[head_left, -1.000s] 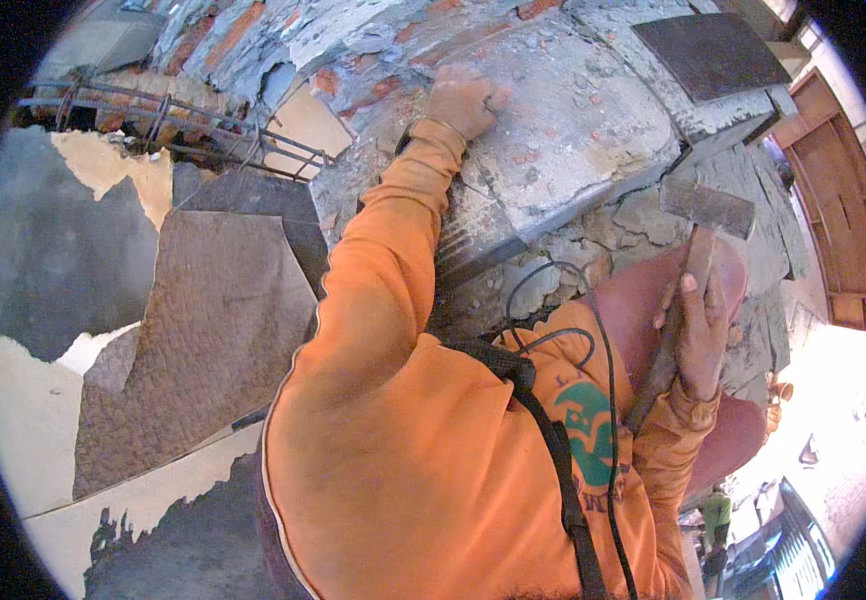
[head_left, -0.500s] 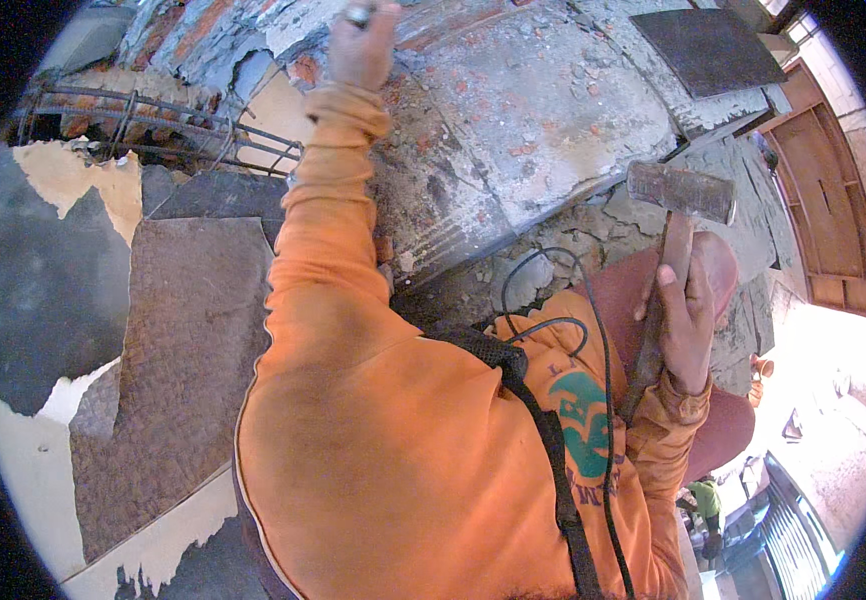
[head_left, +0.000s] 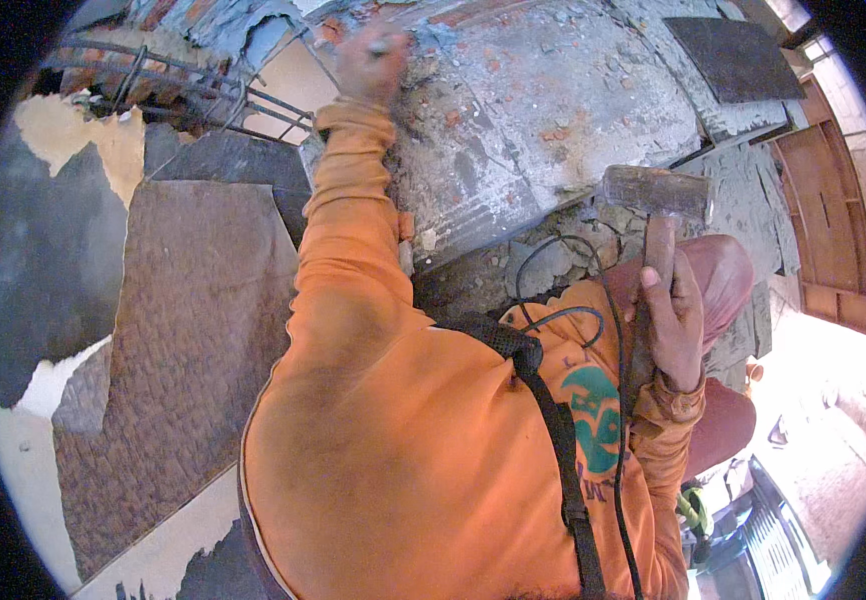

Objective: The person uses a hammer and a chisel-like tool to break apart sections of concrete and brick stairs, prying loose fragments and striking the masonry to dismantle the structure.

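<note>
My left hand (head_left: pixel 371 68) is stretched out at the far edge of the broken masonry, closed around what looks like a metal chisel (head_left: pixel 379 46). Only its round top end shows, and the hand is blurred. My right hand (head_left: pixel 675 325), over by my bent knee, grips the wooden handle of a sledgehammer (head_left: pixel 658 192). The heavy, worn head sits above the hand, apart from the slab. Beneath and beside the left arm lies a grey concrete slab (head_left: pixel 553 120) strewn with brick crumbs and dust.
Bent steel bars (head_left: pixel 178 70) stick out at the far left near exposed brick. Torn brown sheets (head_left: pixel 188 330) and dark panels lie along the left. A dark board (head_left: pixel 735 60) rests at the far right, near a brown wooden frame (head_left: pixel 828 220). A black cable (head_left: pixel 608 330) hangs across my front.
My left hand has come down a little, nearer to me. The hammer head has shifted slightly left in view, still in my right hand; the whole view has also shifted.
</note>
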{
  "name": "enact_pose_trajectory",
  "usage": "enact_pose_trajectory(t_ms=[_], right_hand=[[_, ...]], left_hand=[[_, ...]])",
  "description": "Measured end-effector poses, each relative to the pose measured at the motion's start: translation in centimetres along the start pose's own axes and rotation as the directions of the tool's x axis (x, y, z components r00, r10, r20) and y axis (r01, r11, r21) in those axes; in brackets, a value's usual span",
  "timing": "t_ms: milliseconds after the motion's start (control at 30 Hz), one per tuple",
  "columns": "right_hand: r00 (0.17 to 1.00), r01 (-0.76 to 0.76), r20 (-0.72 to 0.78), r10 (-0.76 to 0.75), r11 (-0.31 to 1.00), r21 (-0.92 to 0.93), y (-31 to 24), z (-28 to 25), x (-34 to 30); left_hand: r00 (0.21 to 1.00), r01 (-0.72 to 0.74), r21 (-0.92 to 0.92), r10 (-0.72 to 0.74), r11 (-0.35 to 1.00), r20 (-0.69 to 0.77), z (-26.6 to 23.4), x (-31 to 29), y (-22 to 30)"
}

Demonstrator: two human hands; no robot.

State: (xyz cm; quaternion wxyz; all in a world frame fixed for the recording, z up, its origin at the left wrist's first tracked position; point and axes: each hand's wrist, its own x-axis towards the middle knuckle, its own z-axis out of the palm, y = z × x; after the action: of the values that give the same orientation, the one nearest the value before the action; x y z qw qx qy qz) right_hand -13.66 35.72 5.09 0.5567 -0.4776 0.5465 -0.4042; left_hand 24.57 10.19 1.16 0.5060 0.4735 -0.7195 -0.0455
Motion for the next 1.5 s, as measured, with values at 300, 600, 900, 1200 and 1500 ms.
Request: enact_pose_trajectory(t_ms=[300, 600, 900, 1200, 1500], right_hand=[[1.0, -0.008, 0.003, 0.008, 0.992, 0.125, -2.2, 1.7, 0.1], [0.998, -0.039, 0.056, 0.034, 0.996, 0.083, -2.0, 1.5, 0.7], [0.998, -0.064, -0.005, 0.064, 0.998, 0.004, -1.0, 1.0, 0.2], [0.999, -0.03, 0.039, 0.03, 1.0, -0.009, -1.0, 1.5, 2.6], [0.993, 0.004, 0.115, -0.002, 1.0, -0.017, -1.7, 3.9, 11.8]], left_hand=[[0.938, -0.197, 0.299, 0.09, 0.934, 0.336, 8.7, -2.9, 6.1], [0.974, -0.146, 0.405, 0.058, 0.902, 0.22, 7.7, -1.5, 9.4], [0.782, 0.304, 0.659, -0.576, 0.688, 0.24, 4.8, 0.3, 9.6], [0.921, 0.036, 0.534, -0.236, 0.845, 0.311, 9.7, -1.0, 5.0], [0.91, 0.249, 0.569, -0.391, 0.784, 0.141, 12.3, 0.3, 2.3]])
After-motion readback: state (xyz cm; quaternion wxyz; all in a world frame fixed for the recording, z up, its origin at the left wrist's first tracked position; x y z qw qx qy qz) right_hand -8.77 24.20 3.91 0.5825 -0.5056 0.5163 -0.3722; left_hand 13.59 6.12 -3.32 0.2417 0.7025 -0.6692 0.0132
